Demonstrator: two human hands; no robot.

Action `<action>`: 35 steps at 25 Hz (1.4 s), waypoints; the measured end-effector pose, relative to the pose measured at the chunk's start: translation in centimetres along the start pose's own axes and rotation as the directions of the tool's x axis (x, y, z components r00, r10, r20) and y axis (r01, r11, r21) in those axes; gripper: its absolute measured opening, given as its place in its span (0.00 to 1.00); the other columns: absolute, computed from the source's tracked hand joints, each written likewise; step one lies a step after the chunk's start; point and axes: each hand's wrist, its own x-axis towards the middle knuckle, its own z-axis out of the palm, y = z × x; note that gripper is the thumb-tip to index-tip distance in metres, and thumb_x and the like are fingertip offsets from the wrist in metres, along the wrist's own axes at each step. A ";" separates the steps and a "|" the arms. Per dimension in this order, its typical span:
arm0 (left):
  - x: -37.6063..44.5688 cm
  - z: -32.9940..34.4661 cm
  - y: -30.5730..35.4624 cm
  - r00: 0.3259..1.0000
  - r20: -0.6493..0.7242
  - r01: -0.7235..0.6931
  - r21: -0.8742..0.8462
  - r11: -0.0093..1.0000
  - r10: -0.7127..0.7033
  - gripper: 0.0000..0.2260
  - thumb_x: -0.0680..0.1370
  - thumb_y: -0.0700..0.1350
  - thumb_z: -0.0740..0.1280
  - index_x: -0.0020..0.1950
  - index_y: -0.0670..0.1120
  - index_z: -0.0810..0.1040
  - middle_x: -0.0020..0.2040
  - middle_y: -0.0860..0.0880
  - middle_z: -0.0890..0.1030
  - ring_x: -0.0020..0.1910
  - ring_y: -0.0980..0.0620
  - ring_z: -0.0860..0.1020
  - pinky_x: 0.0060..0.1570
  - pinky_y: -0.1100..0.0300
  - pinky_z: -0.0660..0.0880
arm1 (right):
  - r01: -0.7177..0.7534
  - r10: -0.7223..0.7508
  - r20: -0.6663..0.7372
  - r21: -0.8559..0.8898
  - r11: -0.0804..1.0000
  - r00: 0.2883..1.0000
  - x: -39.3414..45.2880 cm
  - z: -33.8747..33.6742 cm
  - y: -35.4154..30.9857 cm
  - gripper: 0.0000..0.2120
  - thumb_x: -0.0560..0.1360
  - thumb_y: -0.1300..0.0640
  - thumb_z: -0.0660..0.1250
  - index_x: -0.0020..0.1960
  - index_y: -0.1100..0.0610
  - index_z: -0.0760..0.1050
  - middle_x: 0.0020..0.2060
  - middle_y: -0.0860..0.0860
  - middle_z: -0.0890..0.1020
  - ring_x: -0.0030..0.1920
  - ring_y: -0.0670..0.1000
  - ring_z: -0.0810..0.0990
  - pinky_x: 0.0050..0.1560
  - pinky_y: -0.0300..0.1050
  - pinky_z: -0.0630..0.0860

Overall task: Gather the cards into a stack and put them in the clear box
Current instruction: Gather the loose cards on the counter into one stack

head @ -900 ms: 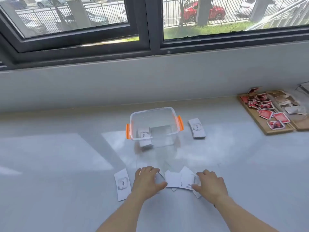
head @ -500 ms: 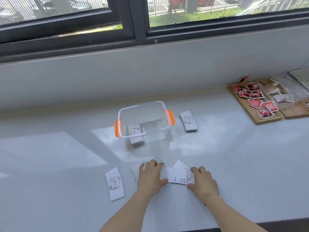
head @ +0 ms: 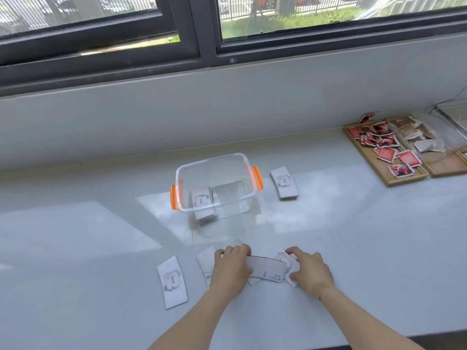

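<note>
Beyond hands (head: 271,270): clear box (head: 217,183); wooden tray (head: 394,173) right.

The clear box (head: 216,183) has orange clips on 2 sides and stands open on the white counter (head: 75,236). A small stack of cards (head: 202,202) sits inside it at the left. Another stack (head: 284,183) lies just beside the box on its right. In front, messy white cards (head: 266,269) overlap. 1 card (head: 172,281) saying "love" lies alone at the left.
</note>
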 end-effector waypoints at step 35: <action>0.6 4.6 5.9 0.937 -0.086 -0.299 0.304 0.905 0.338 0.17 0.68 0.45 0.67 0.56 0.50 0.72 0.48 0.51 0.76 0.47 0.46 0.77 0.57 0.50 0.63 | 0.230 -0.397 -0.388 -0.409 0.883 0.832 -1.5 2.4 2.7 0.13 0.67 0.56 0.76 0.50 0.50 0.79 0.43 0.47 0.81 0.45 0.57 0.79 0.38 0.50 0.77</action>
